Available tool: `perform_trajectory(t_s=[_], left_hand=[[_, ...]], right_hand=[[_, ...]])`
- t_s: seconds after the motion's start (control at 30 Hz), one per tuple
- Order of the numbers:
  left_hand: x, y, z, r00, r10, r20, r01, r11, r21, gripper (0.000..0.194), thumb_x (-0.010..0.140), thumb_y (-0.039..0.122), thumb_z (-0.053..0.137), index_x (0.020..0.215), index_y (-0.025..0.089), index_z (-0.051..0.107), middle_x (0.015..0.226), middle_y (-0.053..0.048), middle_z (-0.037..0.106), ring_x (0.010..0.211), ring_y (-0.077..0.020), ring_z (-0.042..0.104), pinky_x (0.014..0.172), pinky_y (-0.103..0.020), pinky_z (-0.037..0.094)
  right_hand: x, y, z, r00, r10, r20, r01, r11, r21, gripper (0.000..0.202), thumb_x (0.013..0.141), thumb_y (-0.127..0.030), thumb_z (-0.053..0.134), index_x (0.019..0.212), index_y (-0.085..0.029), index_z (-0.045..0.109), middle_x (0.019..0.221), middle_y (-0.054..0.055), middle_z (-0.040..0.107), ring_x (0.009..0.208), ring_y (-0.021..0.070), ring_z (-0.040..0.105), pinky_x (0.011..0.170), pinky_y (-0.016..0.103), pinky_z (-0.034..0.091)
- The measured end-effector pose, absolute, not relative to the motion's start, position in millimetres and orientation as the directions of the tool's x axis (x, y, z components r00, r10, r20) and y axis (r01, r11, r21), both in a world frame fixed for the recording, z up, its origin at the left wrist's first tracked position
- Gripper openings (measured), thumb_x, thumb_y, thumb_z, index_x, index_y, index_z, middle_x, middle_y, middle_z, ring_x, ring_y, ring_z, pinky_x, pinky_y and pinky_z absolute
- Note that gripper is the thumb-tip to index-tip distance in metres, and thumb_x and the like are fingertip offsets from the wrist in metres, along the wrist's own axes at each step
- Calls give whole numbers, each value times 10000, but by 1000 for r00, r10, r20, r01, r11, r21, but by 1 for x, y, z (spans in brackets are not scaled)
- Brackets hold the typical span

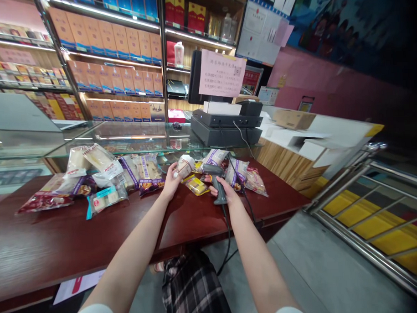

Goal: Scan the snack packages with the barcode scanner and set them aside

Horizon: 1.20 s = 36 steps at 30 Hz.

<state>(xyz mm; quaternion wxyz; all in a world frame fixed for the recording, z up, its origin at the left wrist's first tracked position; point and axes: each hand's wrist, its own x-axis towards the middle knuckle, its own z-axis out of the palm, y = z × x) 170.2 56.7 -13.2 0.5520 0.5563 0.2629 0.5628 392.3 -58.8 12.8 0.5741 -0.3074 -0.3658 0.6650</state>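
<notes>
Your left hand point(170, 181) is curled part-way, thumb and fingers clamped on the left side of a white-wrapped package point(184, 166) at the middle of the worktop point(129, 241); you can't tell whether the package touches the surface. Your right hand point(229, 192) is wrapped around the handle of a dark scanner point(214, 170), its head towards the far side and its cord point(227, 229) hanging past the near edge. Both your forearms reach forward, angled inward, so your 2 hands sit near each other. A yellow packet point(196, 185) lies between them; purple-banded packages point(150, 172) lie left and right.
</notes>
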Motion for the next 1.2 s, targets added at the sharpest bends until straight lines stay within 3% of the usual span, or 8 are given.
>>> perform_trajectory(t_s=[0.2, 0.5, 0.83, 0.93, 1.03, 1.1, 1.2], left_hand=[[171, 64, -18, 179, 870, 460, -194, -427, 883, 595, 747, 261, 629, 1296, 193, 411, 1339, -157, 562, 1243, -250, 550, 1030, -422, 438], [172, 62, -15, 92, 880, 466, -57, -462, 885, 610, 667, 103, 589, 1264, 165, 485, 1336, -140, 555, 1272, -251, 520, 1092, -411, 395], [172, 66, -23, 106, 832, 545, -40, -544, 838, 586, 741, 162, 574, 1316, 164, 460, 1323, -146, 562, 1239, -253, 546, 1066, -431, 413], [164, 57, -12, 68, 793, 605, 134, -608, 782, 562, 804, 168, 536, 1359, 162, 449, 1324, -149, 573, 1212, -250, 562, 1037, -419, 432], [149, 47, 8, -2, 724, 690, 458, -613, 644, 587, 794, 106, 501, 1378, 165, 482, 1480, -154, 448, 1337, -296, 447, 1089, -445, 371], [135, 43, 20, -75, 706, 704, 659, -495, 567, 601, 811, 110, 490, 1409, 165, 479, 1561, -148, 338, 1380, -340, 375, 1121, -501, 309], [115, 43, 26, -233, 702, 673, 796, -261, 547, 567, 856, 194, 492, 1422, 162, 481, 1614, -142, 216, 1436, -398, 237, 1145, -597, 199]], right_hand=[[392, -58, 12, -155, 987, 42, -515, -44, -856, 296, 867, -345, 580, 1086, -156, 643, 983, 75, 697, 461, 48, 364, 413, 185, 360], [393, -55, 11, -238, 968, 83, -551, -64, -832, 263, 844, -313, 631, 1064, -175, 588, 790, -31, 536, 425, 26, 265, 362, 168, 286], [395, -54, 10, -144, 988, 48, -529, -36, -848, 268, 839, -322, 588, 1068, -183, 599, 852, 29, 676, 416, 40, 278, 383, 182, 275], [396, -53, 9, -115, 993, 34, -556, -36, -830, 256, 818, -313, 597, 1033, -175, 612, 852, 33, 692, 416, 42, 275, 387, 187, 269], [396, -53, 8, -101, 994, 28, -583, -36, -812, 247, 815, -307, 593, 1017, -166, 618, 836, 38, 697, 413, 45, 274, 386, 191, 259], [396, -53, 7, -97, 995, 27, -597, -37, -801, 246, 817, -306, 589, 1013, -161, 619, 829, 40, 698, 412, 43, 283, 388, 190, 261], [396, -53, 6, -93, 995, 23, -608, -39, -793, 252, 816, -303, 592, 1019, -156, 620, 842, 46, 699, 410, 40, 297, 384, 189, 266]])
